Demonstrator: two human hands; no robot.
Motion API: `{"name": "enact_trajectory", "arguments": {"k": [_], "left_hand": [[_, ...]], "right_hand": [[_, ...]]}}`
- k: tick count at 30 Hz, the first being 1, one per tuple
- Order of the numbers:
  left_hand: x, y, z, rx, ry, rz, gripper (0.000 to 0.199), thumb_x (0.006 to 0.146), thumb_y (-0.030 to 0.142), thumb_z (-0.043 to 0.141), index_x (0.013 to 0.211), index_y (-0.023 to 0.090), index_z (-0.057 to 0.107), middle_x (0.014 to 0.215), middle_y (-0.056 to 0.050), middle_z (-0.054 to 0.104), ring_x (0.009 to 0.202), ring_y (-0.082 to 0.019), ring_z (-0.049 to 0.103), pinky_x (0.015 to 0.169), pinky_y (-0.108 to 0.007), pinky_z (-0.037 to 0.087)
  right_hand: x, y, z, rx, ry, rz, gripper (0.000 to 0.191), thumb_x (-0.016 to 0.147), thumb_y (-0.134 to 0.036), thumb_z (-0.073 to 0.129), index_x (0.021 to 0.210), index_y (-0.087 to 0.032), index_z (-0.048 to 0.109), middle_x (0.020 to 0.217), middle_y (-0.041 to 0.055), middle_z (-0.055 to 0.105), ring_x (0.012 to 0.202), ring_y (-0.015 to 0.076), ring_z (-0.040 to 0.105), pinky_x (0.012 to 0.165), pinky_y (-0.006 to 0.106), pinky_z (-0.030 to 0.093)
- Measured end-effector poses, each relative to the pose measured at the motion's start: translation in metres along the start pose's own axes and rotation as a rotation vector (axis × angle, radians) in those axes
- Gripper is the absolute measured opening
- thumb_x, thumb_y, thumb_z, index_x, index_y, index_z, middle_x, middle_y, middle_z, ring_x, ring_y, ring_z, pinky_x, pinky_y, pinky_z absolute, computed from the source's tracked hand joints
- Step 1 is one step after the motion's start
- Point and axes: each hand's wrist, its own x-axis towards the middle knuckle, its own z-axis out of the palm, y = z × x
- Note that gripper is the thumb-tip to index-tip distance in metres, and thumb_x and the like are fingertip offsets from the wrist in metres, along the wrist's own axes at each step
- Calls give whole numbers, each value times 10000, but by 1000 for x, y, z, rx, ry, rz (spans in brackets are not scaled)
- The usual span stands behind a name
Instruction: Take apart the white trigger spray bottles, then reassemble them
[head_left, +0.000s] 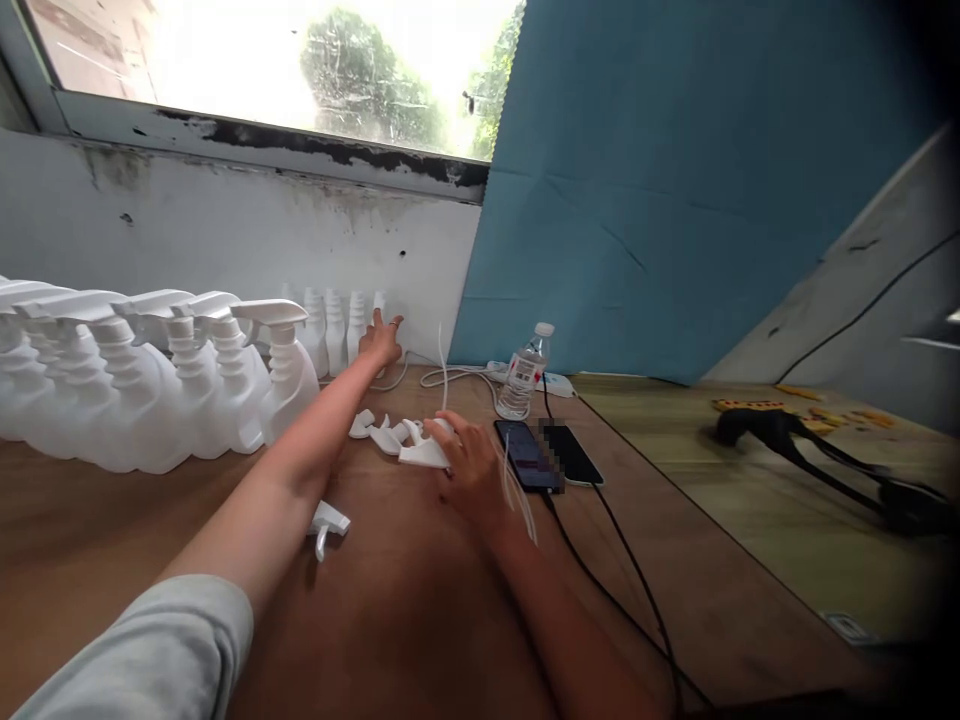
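Note:
My left hand [382, 340] reaches to the back of the table, its fingers spread at the neck of the rightmost white bottle [379, 299] in a row without spray heads. My right hand [471, 462] has its curled fingers on a white spray head [425, 454] in a small pile of white spray heads [385, 438]; thin clear tubes stick out near it. One more spray head [328, 524] lies beside my left forearm. On the left stand several white bottles [289, 375] with spray heads on top.
A clear water bottle [523, 375] stands behind two phones [527, 455] with black cables. A white power strip [556, 384] lies by the wall. Past the table's right edge are a black strap-like object [799, 455] and yellow pieces [817, 425].

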Motion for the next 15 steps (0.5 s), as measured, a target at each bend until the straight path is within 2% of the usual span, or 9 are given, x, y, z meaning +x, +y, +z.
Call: {"name": "enact_trajectory", "arguments": {"k": [5, 9, 12, 15], "left_hand": [[20, 1, 13, 122, 75, -88, 625, 791, 227, 603, 1389, 231, 419, 1553, -166, 99, 1228, -412, 451, 967, -540, 393], [23, -5, 18, 177, 66, -136, 631, 782, 244, 618, 1382, 212, 425, 1445, -216, 280, 1168, -408, 483, 909, -517, 424], [19, -8, 17, 185, 42, -114, 554, 763, 238, 647, 1296, 179, 510, 1321, -227, 403, 1164, -413, 461, 892, -508, 426], [9, -2, 11, 172, 82, -20, 462, 773, 235, 646, 1221, 173, 549, 1288, -206, 412, 1234, -408, 367, 933, -494, 402]], "right_hand": [[0, 4, -3, -14, 31, 54, 473, 815, -83, 456, 1270, -208, 485, 1212, 153, 565, 1074, 264, 573, 835, 379, 453], [1, 3, -4, 2, 28, 66, 437, 830, -103, 476, 1254, -206, 502, 1200, 154, 568, 1050, 263, 579, 831, 377, 458], [0, 4, -3, 6, 1, 95, 430, 839, -111, 470, 1256, -209, 506, 1213, 153, 559, 1046, 262, 576, 855, 386, 458], [-2, 8, -1, -27, 3, 113, 457, 820, -90, 473, 1259, -213, 500, 1222, 149, 551, 1046, 264, 568, 872, 400, 454]]}}
